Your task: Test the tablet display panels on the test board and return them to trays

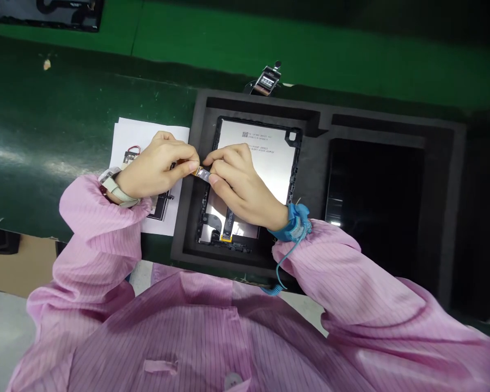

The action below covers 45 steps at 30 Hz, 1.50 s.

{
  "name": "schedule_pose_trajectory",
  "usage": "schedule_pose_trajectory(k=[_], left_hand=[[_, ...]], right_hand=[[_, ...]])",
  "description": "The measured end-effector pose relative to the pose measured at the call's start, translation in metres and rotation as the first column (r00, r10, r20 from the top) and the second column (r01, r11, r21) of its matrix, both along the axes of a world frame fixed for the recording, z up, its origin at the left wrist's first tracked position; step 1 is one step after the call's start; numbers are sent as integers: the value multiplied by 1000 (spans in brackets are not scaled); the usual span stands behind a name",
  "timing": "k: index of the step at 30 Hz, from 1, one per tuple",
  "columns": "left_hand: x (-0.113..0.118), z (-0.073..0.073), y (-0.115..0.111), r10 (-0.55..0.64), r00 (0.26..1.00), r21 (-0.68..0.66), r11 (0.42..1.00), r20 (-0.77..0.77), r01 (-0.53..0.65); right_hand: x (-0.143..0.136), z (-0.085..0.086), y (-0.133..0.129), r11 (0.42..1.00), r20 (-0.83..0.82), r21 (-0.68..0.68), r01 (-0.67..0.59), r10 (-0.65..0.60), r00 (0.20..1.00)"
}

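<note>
Our left hand [159, 166] and right hand [243, 185] both pinch one small strip [203, 173]. One silver panel [255, 133] lies in one black tray [184, 218], right of one white paper [167, 129].

illegibly small print [261, 149] on the silver panel [271, 173], black casing [18, 15] partly beyond the top edge

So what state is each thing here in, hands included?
Left hand, shut on one end of the strip
Right hand, shut on its other end
Strip, held between both hands
Silver panel, lying in the tray, silver side up
Dark panel, lying in the right compartment
Paper, partly covered
Blue strap, around the right wrist
</note>
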<state>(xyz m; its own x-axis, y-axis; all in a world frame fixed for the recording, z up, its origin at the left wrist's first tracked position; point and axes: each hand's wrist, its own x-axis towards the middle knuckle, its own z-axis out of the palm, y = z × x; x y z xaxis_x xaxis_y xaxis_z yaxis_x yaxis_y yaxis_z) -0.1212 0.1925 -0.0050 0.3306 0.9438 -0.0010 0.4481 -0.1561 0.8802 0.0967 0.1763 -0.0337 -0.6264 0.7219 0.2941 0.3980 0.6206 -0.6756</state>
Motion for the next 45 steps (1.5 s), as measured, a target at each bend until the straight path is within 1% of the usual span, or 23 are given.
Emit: schedule_pose_trajectory(k=[4,7,9,10,14,15,16,19,21,23,25,26,29,31,34,38,42,45], left_hand=[[-2,-8,0,-6,999,-14,1000,43,7],[-4,-13,0,69,991,-68,996,117,-61],[-4,-13,1,117,979,-103,990,165,-100],[-3,-12,1,118,978,-109,989,174,-100],[1,-7,0,10,993,-89,996,119,1],[1,-8,0,8,993,-88,996,120,3],[0,-10,0,29,990,-94,995,136,-16],[-4,-21,0,155,965,-125,983,212,-131],[-7,-27,0,189,955,-138,977,226,-161],[-7,-26,0,190,955,-138,977,226,-162],[-4,-19,0,148,969,-110,986,196,-129],[-3,-15,0,99,983,-80,993,158,-87],[1,-4,-1,-83,996,39,996,-21,84],[0,-1,-1,-134,984,108,983,-115,146],[-3,-1,-3,-145,969,174,968,-201,181],[-3,-2,-5,-141,952,210,957,-272,202],[0,-3,-4,-120,949,248,949,-291,196],[-2,0,-6,-94,958,305,935,-271,179]], right_hand=[[0,-1,2,1000,40,6,-5,5,999],[0,-2,2,999,57,45,2,-4,998],[0,-3,1,998,64,61,9,-13,998],[0,-3,1,998,67,62,13,-17,998],[0,-2,0,999,65,50,20,-23,998],[-1,-2,0,999,66,43,19,-21,998],[-1,-2,0,999,69,35,18,-21,997],[-1,-1,0,1000,77,10,28,-29,997],[-1,-1,0,1000,73,0,27,-26,997],[0,-1,0,1000,67,-8,15,-14,998],[0,0,1,1000,66,-18,6,-5,998],[1,0,1,1000,68,-25,4,-3,998],[1,0,2,999,75,-45,-8,11,997],[2,0,2,999,71,-49,-18,21,997],[2,1,2,999,61,-46,-23,26,998],[2,0,1,999,52,-47,-20,23,998],[-2,-1,0,998,61,-50,-26,29,998],[1,9,-2,998,67,-49,25,-21,997]])
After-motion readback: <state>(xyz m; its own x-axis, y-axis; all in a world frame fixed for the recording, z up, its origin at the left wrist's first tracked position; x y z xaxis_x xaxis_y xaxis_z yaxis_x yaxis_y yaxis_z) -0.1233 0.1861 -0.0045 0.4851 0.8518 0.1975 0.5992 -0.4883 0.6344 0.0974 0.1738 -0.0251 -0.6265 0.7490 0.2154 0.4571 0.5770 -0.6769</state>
